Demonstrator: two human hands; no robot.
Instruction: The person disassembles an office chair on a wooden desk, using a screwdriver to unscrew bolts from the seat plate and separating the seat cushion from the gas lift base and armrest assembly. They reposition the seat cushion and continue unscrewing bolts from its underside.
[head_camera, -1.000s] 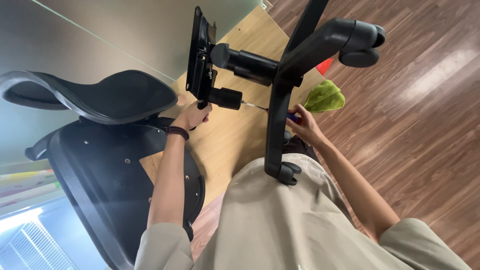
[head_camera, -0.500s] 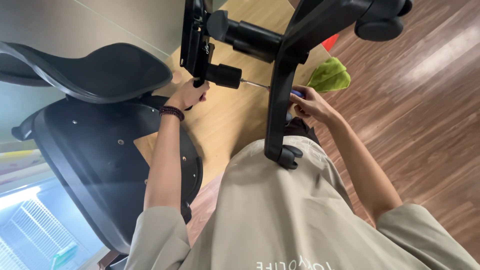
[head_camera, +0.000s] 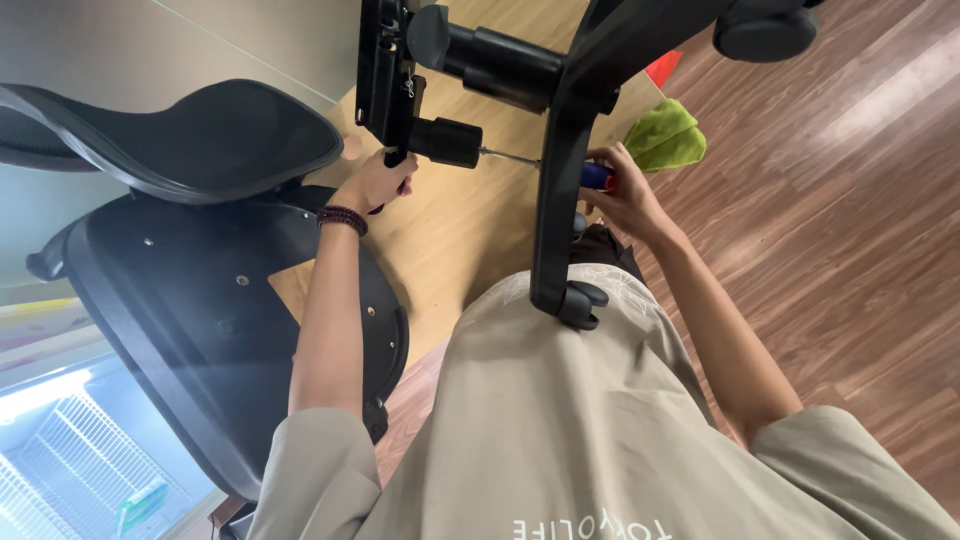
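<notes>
Screwdriver (head_camera: 575, 170) lies level between the two hands, its thin shaft reaching into the black knob (head_camera: 447, 141) under the chair mechanism. Compared with the earlier pictures, the view has moved closer and the chair base (head_camera: 560, 150) fills more of the top; the hands themselves stay at the same places, so the work on this one screw is probably not finished. Left of the knob, the left hand (head_camera: 372, 185) is closed around a black lever below the mechanism plate (head_camera: 380, 70). Right of the knob, the right hand (head_camera: 625, 195) has its fingers wrapped around the blue handle. Further right, a green cloth (head_camera: 668, 135) lies on the wooden board (head_camera: 470, 230). No container is visible.
</notes>
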